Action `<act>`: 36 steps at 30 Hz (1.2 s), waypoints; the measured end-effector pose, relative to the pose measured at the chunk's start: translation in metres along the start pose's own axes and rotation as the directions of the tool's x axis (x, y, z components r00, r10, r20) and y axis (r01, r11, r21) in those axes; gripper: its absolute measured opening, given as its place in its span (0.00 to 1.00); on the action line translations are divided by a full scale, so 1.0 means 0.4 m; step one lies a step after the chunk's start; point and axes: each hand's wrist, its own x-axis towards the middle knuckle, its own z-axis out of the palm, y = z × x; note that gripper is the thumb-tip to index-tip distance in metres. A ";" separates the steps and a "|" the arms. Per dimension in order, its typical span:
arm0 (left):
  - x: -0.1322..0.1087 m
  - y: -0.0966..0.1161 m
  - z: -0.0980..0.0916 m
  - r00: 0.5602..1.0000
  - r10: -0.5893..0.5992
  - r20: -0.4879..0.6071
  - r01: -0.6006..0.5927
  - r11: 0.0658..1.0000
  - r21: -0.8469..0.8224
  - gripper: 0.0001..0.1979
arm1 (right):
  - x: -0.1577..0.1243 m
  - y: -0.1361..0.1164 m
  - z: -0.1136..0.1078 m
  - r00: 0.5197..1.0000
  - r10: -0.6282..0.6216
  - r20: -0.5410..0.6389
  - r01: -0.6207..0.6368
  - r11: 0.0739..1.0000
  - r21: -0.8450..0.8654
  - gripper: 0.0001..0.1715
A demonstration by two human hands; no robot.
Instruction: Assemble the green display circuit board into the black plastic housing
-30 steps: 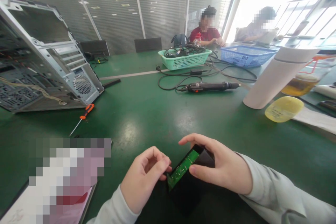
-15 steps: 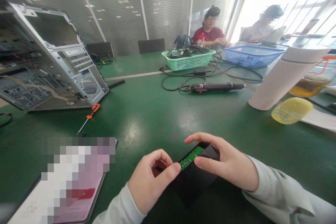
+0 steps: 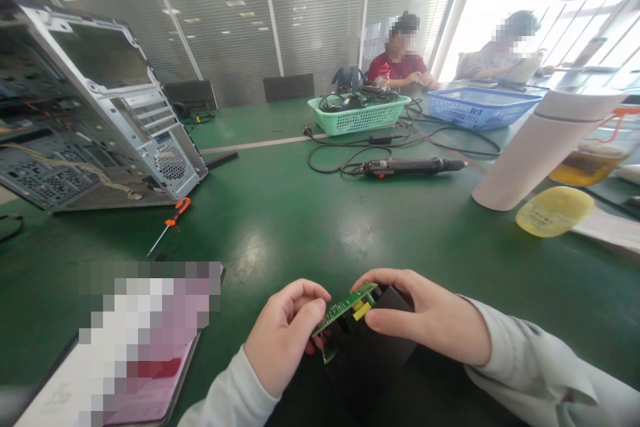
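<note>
A green circuit board with a yellow component on its underside sits tilted at the open top of a black box-shaped housing. My left hand pinches the board's left end between thumb and fingers. Wrapped about the housing's right side is my right hand, its thumb on the near face and its fingertips by the board's far end. The housing's lower part blends into dark shadow, and the left fingertips are partly hidden.
An open computer case stands at left, with an orange-handled screwdriver before it. A phone lies front left. Ahead are a black electric screwdriver, a green basket of cables, a blue basket and a pale bottle. Two people sit beyond.
The circuit board has risen out of the housing's opening and tipped, so its yellow component now shows. My left hand has shifted slightly left, and the right fingers have lowered toward the board.
</note>
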 end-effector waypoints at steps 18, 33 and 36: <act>0.020 -0.036 -0.014 0.991 -0.017 -0.133 -0.008 0.983 -0.183 0.24 | -0.021 0.008 -0.003 0.995 -0.004 -0.101 0.012 0.997 0.076 0.35; 0.023 -0.022 -0.043 1.000 -0.001 -0.012 -0.006 0.811 -0.585 0.23 | 0.017 0.013 0.003 0.943 0.232 0.238 -0.328 0.531 0.781 0.29; 0.021 -0.017 -0.038 0.999 -0.024 -0.045 -0.006 0.810 -0.587 0.23 | 0.015 0.017 0.012 0.934 0.184 0.305 -0.356 0.477 0.804 0.31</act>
